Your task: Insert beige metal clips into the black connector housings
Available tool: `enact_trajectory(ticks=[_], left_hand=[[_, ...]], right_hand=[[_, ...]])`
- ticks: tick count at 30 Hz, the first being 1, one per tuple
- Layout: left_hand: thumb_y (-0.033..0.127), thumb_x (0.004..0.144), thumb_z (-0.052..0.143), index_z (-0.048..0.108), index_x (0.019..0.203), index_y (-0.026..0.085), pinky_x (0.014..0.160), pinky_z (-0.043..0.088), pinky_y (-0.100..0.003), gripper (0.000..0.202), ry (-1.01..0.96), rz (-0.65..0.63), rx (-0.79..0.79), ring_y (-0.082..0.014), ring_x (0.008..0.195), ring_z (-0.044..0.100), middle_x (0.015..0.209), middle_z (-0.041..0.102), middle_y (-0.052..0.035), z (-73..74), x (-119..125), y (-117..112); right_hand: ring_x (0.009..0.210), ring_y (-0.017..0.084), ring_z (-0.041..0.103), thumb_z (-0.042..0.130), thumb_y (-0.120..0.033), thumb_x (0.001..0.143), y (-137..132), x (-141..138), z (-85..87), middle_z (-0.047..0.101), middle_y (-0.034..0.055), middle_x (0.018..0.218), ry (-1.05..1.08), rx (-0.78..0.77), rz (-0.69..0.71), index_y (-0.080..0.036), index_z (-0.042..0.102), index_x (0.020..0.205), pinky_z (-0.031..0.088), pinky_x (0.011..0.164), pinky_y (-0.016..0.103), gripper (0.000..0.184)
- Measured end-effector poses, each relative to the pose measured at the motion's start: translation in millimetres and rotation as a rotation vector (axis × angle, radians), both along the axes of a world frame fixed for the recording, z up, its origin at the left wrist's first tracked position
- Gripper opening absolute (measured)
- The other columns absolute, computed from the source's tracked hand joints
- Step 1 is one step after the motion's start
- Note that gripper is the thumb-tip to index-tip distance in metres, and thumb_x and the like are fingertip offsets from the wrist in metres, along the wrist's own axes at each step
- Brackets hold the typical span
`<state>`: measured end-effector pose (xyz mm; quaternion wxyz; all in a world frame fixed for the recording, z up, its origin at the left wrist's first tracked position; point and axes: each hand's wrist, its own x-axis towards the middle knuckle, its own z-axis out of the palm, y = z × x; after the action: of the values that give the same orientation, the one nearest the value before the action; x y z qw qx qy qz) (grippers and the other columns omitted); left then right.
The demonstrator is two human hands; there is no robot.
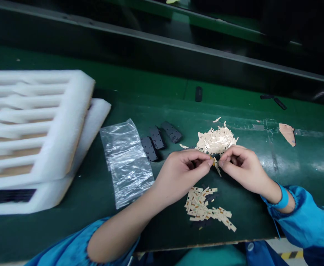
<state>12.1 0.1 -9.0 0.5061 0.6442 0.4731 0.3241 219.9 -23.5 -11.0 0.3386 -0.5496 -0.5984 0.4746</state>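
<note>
My left hand (188,171) pinches a small cream strip (216,167) with an amber bit at its upper end, between thumb and forefinger. Close beside it, my right hand (241,166) has thumb and fingertips pressed together at the strip's right side; what they hold, if anything, is too small to make out. Just beyond both hands lies a heap of plain cream strips (216,140). Nearer the table's front edge is a looser pile of cream strips with amber patches (199,203), some dark pieces under it.
To the left lie a clear plastic bag (128,162) and several dark flat parts (157,137). Stacked white foam trays (78,85) fill the far left. A small black piece (198,94) and a brown scrap (287,133) lie on the green table (250,214). A raised ledge runs behind.
</note>
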Motion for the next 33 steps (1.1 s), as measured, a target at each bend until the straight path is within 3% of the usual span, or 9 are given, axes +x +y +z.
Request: enact_trajectory(ticks=[6,18,24,27,30,33], left_hand=[[0.025,0.086,0.071,0.079,0.079,0.019,0.057,0.048,-0.026,0.013,-0.011,0.043,0.053,-0.0156,0.065,0.065,0.074,0.076,-0.0023,-1.7,0,-4],[0.024,0.09,0.069,0.079,0.077,0.019,0.057,0.047,-0.027,0.017,-0.016,-0.068,0.077,-0.0151,0.062,0.064,0.071,0.075,-0.0022,-0.5,1,-5],[0.022,0.088,0.069,0.078,0.075,0.019,0.055,0.046,-0.025,0.016,-0.032,-0.059,0.069,-0.0139,0.06,0.062,0.069,0.073,-0.001,3.4,2,-3],[0.022,0.085,0.073,0.078,0.072,0.021,0.053,0.045,-0.025,0.014,-0.099,-0.008,0.019,-0.013,0.057,0.059,0.067,0.072,0.0,6.0,-2,1],[0.022,0.081,0.078,0.079,0.073,0.022,0.051,0.045,-0.024,0.008,-0.157,0.15,-0.015,-0.0119,0.053,0.056,0.069,0.074,0.0003,5.1,-10,7],[0.023,0.077,0.082,0.08,0.076,0.023,0.048,0.045,-0.024,0.003,-0.213,0.268,-0.05,-0.0117,0.052,0.055,0.07,0.074,0.0002,2.6,-17,11]], right_hand=[[0.058,0.012,0.052,0.072,-0.017,0.085,-8,-9,3.9,0.066,0.0,0.07,-0.092,0.164,-0.032,-0.019,0.078,0.082,0.039,0.055,0.027,0.007],[0.055,0.01,0.05,0.064,-0.016,0.086,-10,-10,3.3,0.065,-0.0004,0.069,-0.074,0.217,-0.009,-0.018,0.073,0.075,0.039,0.053,0.026,0.015],[0.06,0.013,0.056,0.061,-0.015,0.083,-8,-9,0.8,0.066,0.0003,0.068,-0.033,0.144,-0.016,-0.018,0.072,0.07,0.04,0.055,0.026,0.017],[0.062,0.014,0.058,0.061,-0.015,0.081,-2,-4,-2.4,0.067,0.0001,0.067,-0.097,0.148,-0.056,-0.019,0.073,0.07,0.042,0.058,0.027,0.017],[0.063,0.014,0.057,0.065,-0.017,0.083,5,3,-3.8,0.065,-0.0002,0.066,-0.312,0.186,-0.094,-0.02,0.068,0.066,0.04,0.06,0.028,0.018],[0.057,0.013,0.051,0.077,-0.034,0.085,8,10,-2.3,0.06,-0.0015,0.059,-0.563,0.121,0.114,-0.019,0.055,0.056,0.031,0.055,0.029,0.04]])
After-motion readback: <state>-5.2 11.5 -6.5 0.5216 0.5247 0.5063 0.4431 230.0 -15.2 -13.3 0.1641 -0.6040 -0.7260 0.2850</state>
